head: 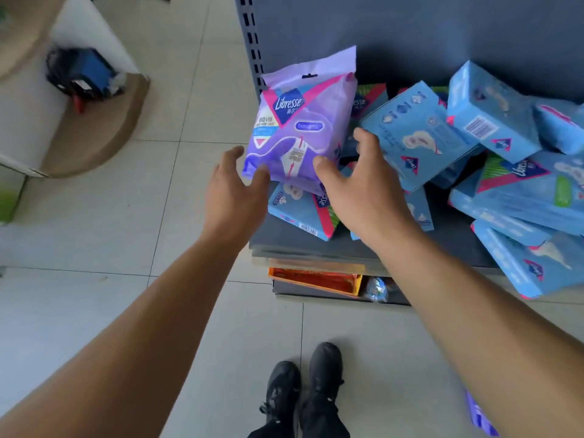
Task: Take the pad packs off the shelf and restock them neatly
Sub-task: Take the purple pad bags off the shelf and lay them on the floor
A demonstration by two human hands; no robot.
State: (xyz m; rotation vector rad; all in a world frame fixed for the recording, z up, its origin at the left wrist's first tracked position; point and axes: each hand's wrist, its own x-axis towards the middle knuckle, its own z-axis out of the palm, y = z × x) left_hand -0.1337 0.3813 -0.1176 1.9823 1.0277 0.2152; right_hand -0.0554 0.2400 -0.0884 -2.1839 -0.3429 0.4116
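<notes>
Hands meet on the purple pack (300, 128), which stands tilted at the left end of the grey shelf (448, 248), propped over a heap of blue packs (417, 134). The left hand (234, 191) is spread with fingertips touching the pack's lower left corner; the right hand (360, 184) is spread wide too, thumb at the pack's lower edge and fingers reaching behind its right side, though whether they grip it or rest on the blue packs cannot be told. To lift it cleanly, I would close both hands on the lower corners, raise it straight up and clear before turning away, since the blue packs lean on one another and a sideways drag would likely topple them off the front edge. The pack is soft, so a light squeeze should do. Hidden: the purple pack's back, whatever lies beneath the heap, and most of the lower shelf, where only an orange box (316, 279) shows. A purple scrap at the lower right frame edge is cut off and unreadable.
</notes>
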